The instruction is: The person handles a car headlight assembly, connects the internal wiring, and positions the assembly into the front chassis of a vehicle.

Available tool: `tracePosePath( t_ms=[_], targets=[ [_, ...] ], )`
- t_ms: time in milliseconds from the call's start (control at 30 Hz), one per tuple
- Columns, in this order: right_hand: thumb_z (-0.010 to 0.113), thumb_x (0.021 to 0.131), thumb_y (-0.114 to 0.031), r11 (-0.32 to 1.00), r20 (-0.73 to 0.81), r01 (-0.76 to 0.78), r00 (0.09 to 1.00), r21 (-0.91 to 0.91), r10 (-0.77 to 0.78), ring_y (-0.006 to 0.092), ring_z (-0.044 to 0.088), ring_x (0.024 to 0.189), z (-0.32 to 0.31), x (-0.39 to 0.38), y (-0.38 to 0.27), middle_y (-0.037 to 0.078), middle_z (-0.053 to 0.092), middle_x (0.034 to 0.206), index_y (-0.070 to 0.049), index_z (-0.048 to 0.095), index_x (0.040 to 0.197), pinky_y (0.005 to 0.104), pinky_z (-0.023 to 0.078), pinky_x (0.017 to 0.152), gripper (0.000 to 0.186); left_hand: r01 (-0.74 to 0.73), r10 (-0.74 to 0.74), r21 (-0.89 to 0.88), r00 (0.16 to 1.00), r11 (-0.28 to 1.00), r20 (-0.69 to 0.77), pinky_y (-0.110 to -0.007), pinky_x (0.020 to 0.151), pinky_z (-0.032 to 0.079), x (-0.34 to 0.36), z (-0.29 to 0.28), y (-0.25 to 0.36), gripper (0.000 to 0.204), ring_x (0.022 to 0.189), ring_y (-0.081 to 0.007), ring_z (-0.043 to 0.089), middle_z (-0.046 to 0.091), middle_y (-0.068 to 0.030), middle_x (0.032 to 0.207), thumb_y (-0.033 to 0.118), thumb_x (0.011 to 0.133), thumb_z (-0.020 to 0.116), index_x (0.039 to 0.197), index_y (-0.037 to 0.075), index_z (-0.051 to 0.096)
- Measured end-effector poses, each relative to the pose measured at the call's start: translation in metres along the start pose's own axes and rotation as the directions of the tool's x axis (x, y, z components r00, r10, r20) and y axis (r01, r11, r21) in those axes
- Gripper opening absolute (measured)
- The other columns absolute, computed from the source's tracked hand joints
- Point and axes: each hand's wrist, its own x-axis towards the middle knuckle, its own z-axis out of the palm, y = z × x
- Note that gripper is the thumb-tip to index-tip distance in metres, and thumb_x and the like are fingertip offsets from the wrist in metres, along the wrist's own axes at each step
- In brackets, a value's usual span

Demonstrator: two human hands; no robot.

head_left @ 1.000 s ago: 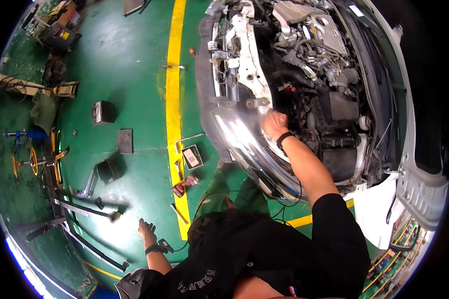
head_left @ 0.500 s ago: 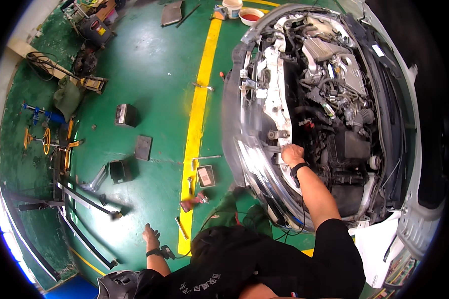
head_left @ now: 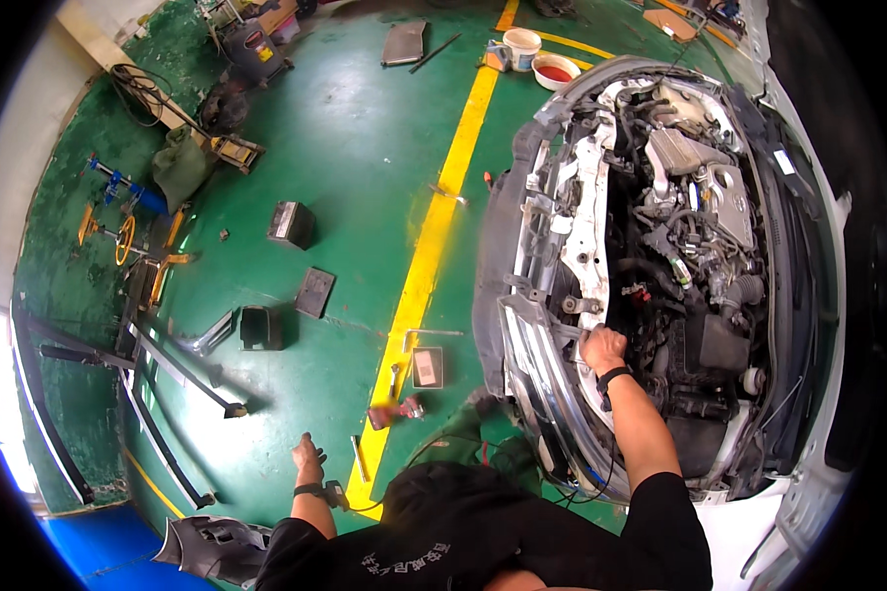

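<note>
My right hand [head_left: 602, 350] is closed in a fist at the near end of the white front crossmember [head_left: 589, 212] of a car with its hood up. Whatever its fingers grip there is hidden. Beyond it lies the engine [head_left: 729, 202], and a black box-shaped housing [head_left: 710, 342] sits to the right of the hand. My left hand [head_left: 308, 454] hangs low over the green floor, away from the car. Its fingers are partly stretched, with nothing visible in them. A dark strap is round each wrist.
On the floor by the yellow line lie a red power tool [head_left: 396, 412], a ratchet [head_left: 394, 379], a metal bar [head_left: 358, 458], an L-shaped bar [head_left: 429, 333] and a small tray [head_left: 439, 382]. Farther left are a battery [head_left: 291, 226] and a black open box [head_left: 259, 328]. A bucket [head_left: 521, 49] stands far off.
The head view has shifted, so the car and floor things sit farther right in the picture. My right hand stays at the crossmember's end; my left hand remains low over the floor.
</note>
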Motion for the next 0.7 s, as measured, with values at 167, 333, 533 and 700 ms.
tracePosePath(
  t_ms=[167, 333, 533, 700],
  targets=[
    [0.051, 0.094, -0.037, 0.999, 0.103, 0.046, 0.994, -0.012, -0.045, 0.0364, 0.072, 0.089, -0.007, 0.01, 0.001, 0.022, 0.073, 0.094, -0.003, 0.074, 0.089, 0.0469, 0.055, 0.082, 0.042, -0.011, 0.011, 0.02, 1.0, 1.0, 0.002, -0.045, 0.069, 0.058, -0.002, -0.007, -0.005, 0.061, 0.091, -0.0355, 0.066, 0.061, -0.0224, 0.115, 0.037, 0.089, 0.061, 0.13, -0.007, 0.053],
    [0.057, 0.091, -0.034, 1.0, 0.01, 0.012, 1.0, 0.018, -0.012, 0.0363, 0.071, 0.092, -0.028, -0.007, -0.017, 0.023, 0.072, 0.094, 0.0, 0.071, 0.093, 0.0451, 0.055, 0.083, 0.037, -0.004, 0.004, -0.005, 1.0, 1.0, -0.002, -0.046, 0.07, 0.058, 0.0, -0.021, -0.012, 0.061, 0.091, -0.0354, 0.065, 0.061, -0.0215, 0.114, 0.037, 0.089, 0.059, 0.131, -0.006, 0.052],
    [0.057, 0.084, -0.02, 0.997, 0.129, 0.08, 0.988, 0.015, -0.082, 0.0373, 0.072, 0.087, -0.01, 0.011, 0.006, 0.023, 0.072, 0.094, 0.002, 0.07, 0.097, 0.0445, 0.056, 0.079, 0.028, 0.021, -0.022, 0.017, 0.999, 1.0, 0.041, -0.045, 0.07, 0.056, 0.005, -0.018, -0.017, 0.061, 0.091, -0.0348, 0.064, 0.059, -0.0207, 0.117, 0.038, 0.09, 0.058, 0.133, -0.005, 0.052],
    [0.056, 0.085, -0.018, 0.999, -0.07, 0.034, 0.997, -0.009, -0.035, 0.034, 0.073, 0.088, -0.017, -0.002, -0.007, 0.022, 0.073, 0.091, 0.0, 0.073, 0.09, 0.0435, 0.056, 0.076, 0.026, 0.01, -0.011, 0.029, 1.0, 1.0, 0.024, -0.046, 0.072, 0.056, 0.009, -0.023, -0.014, 0.061, 0.093, -0.0354, 0.064, 0.059, -0.02, 0.118, 0.04, 0.09, 0.057, 0.133, -0.003, 0.052]
  ],
)
